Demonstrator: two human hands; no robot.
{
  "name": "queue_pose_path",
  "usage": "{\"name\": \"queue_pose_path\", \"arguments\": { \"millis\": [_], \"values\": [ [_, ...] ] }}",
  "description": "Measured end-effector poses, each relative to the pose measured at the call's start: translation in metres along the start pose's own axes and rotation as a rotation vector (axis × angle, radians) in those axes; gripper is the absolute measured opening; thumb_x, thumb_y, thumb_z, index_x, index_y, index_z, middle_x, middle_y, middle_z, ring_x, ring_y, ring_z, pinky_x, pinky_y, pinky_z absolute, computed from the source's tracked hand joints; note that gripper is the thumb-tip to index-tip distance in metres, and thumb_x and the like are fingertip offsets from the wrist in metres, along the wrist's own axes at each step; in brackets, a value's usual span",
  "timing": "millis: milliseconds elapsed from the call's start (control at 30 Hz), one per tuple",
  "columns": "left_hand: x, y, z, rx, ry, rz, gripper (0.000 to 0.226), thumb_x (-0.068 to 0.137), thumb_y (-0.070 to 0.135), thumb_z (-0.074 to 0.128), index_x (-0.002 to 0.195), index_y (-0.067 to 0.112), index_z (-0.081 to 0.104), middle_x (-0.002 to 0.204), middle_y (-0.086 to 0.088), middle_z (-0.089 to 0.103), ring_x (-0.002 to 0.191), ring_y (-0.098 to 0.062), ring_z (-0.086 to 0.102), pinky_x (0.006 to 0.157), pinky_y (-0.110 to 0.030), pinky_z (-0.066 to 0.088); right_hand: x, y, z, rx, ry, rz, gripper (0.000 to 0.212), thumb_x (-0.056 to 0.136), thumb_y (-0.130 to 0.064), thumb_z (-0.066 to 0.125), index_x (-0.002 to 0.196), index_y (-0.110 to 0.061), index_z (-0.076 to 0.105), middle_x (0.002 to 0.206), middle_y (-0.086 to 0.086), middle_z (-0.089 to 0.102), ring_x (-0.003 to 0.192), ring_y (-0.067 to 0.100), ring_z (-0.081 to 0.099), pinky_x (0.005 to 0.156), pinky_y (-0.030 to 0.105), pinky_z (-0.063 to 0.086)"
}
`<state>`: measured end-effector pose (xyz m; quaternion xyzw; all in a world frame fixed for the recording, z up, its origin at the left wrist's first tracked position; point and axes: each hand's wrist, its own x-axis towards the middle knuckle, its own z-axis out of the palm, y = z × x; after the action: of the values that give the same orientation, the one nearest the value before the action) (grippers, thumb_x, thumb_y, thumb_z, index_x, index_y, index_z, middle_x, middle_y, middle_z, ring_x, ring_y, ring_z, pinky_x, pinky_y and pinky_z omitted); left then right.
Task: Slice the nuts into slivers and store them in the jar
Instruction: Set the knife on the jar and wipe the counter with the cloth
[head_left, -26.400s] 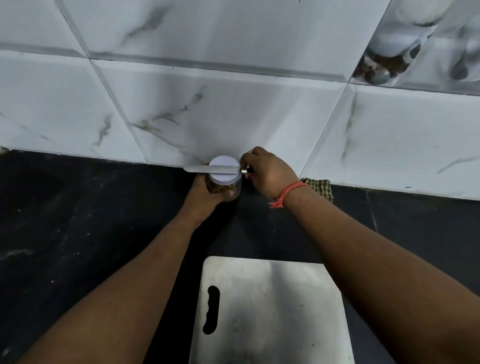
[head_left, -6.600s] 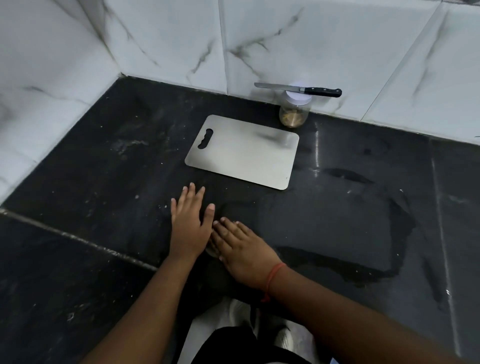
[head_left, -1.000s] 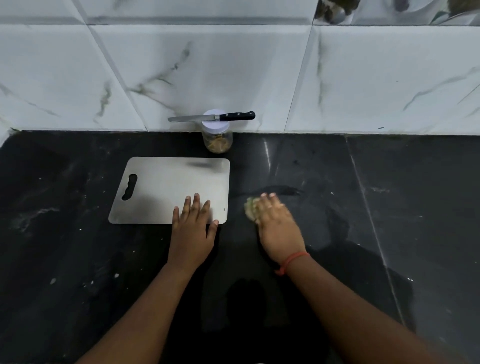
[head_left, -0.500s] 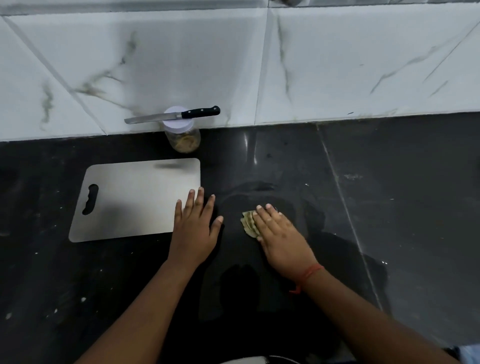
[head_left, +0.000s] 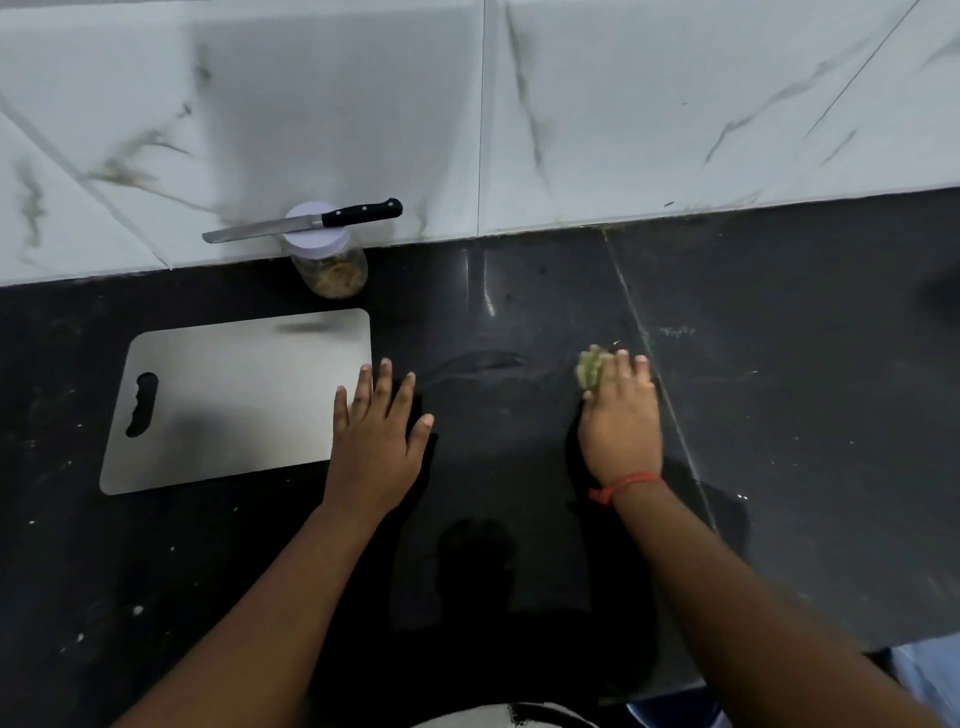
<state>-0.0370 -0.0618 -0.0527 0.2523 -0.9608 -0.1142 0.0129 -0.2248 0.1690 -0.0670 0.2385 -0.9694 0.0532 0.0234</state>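
A cloth (head_left: 589, 368) is pressed under the flat fingers of the right hand (head_left: 621, 415). The left hand (head_left: 379, 441) is laid flat, fingers spread. The jar (head_left: 330, 260), with the knife (head_left: 301, 224) laid crosswise on it, is seen at eleven o'clock, nearer the left hand.

- Only 1 view: a wide-angle head camera, looking forward and steeply down from above the black counter (head_left: 779, 415).
- It faces the marble-tiled wall (head_left: 675, 104), which fills the top of the frame.
- Both forearms enter from the bottom edge, close to the lens.
- The horizon tilts; straight lines bow.
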Motion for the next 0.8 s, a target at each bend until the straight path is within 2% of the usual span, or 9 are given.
{"name": "queue_pose_path", "arguments": {
  "millis": [100,133,233,267,400,533,667,700,800],
  "values": [
    [-0.002,-0.001,-0.001,-0.004,-0.001,-0.005,0.070,0.100,0.057,0.012,0.159,0.022,0.025,0.169,-0.007,0.009,0.156,-0.024,-0.002,0.126,-0.050,0.001,-0.021,-0.008,-0.001,0.024,-0.078,-0.505,0.054,0.096,-0.024,0.043,0.148,-0.008,0.037,0.155,0.009,0.033,0.146,0.029,0.023,0.118,0.044,0.024],
    [-0.002,-0.001,-0.002,-0.005,0.003,0.002,0.070,0.100,0.056,0.012,0.159,0.022,0.026,0.168,-0.008,0.009,0.156,-0.024,-0.001,0.125,-0.050,0.001,-0.016,0.005,-0.003,0.031,-0.076,-0.494,0.054,0.096,-0.025,0.040,0.147,-0.007,0.038,0.154,0.010,0.034,0.146,0.029,0.024,0.117,0.044,0.026],
    [0.001,0.002,-0.003,-0.012,0.014,0.009,0.069,0.101,0.056,0.012,0.159,0.022,0.025,0.168,-0.008,0.009,0.156,-0.025,-0.002,0.125,-0.050,0.000,-0.012,0.040,-0.010,0.053,0.062,0.031,0.055,0.095,-0.025,0.032,0.143,0.000,0.041,0.150,0.017,0.039,0.143,0.036,0.026,0.117,0.047,0.026],
    [0.002,0.004,-0.003,-0.012,0.009,0.003,0.069,0.100,0.056,0.012,0.159,0.022,0.024,0.168,-0.008,0.008,0.156,-0.024,-0.002,0.125,-0.050,0.000,-0.017,0.037,-0.010,0.045,0.060,0.088,0.055,0.095,-0.024,0.033,0.144,0.000,0.040,0.151,0.018,0.038,0.143,0.036,0.025,0.117,0.046,0.025],
    [0.004,0.016,0.001,0.001,-0.023,0.038,0.070,0.100,0.056,0.010,0.160,0.022,0.022,0.169,-0.007,0.008,0.156,-0.025,-0.003,0.125,-0.049,-0.002,-0.034,0.039,-0.011,0.018,-0.070,-0.422,0.055,0.096,-0.025,0.039,0.148,-0.006,0.037,0.155,0.011,0.034,0.146,0.029,0.022,0.119,0.042,0.023],
    [0.013,0.034,0.005,-0.015,-0.014,0.092,0.069,0.100,0.055,0.013,0.159,0.021,0.024,0.168,-0.008,0.011,0.156,-0.026,0.000,0.126,-0.050,0.001,-0.025,0.067,-0.016,0.041,0.078,0.146,0.056,0.095,-0.025,0.032,0.143,0.003,0.041,0.150,0.021,0.038,0.143,0.039,0.025,0.118,0.048,0.024],
    [0.014,0.043,0.008,-0.003,-0.026,0.126,0.068,0.101,0.055,0.013,0.160,0.022,0.023,0.169,-0.007,0.010,0.156,-0.025,-0.001,0.125,-0.049,-0.001,-0.048,0.056,-0.012,0.025,-0.050,-0.347,0.056,0.096,-0.027,0.035,0.146,-0.003,0.038,0.153,0.013,0.035,0.146,0.030,0.024,0.119,0.041,0.022],
    [0.015,0.045,0.009,0.001,-0.027,0.137,0.068,0.101,0.055,0.014,0.159,0.022,0.024,0.169,-0.007,0.010,0.156,-0.025,-0.001,0.125,-0.049,0.000,-0.043,0.068,-0.016,0.047,-0.040,-0.311,0.056,0.095,-0.027,0.034,0.146,-0.003,0.040,0.152,0.013,0.037,0.145,0.030,0.025,0.120,0.040,0.022],
    [0.014,0.044,0.012,0.014,-0.033,0.145,0.068,0.101,0.055,0.015,0.159,0.022,0.026,0.169,-0.007,0.012,0.156,-0.025,0.000,0.125,-0.050,0.001,-0.030,0.083,-0.018,0.042,0.090,0.195,0.057,0.094,-0.025,0.031,0.141,0.004,0.043,0.147,0.022,0.042,0.141,0.039,0.028,0.117,0.047,0.025]
  ]
}}
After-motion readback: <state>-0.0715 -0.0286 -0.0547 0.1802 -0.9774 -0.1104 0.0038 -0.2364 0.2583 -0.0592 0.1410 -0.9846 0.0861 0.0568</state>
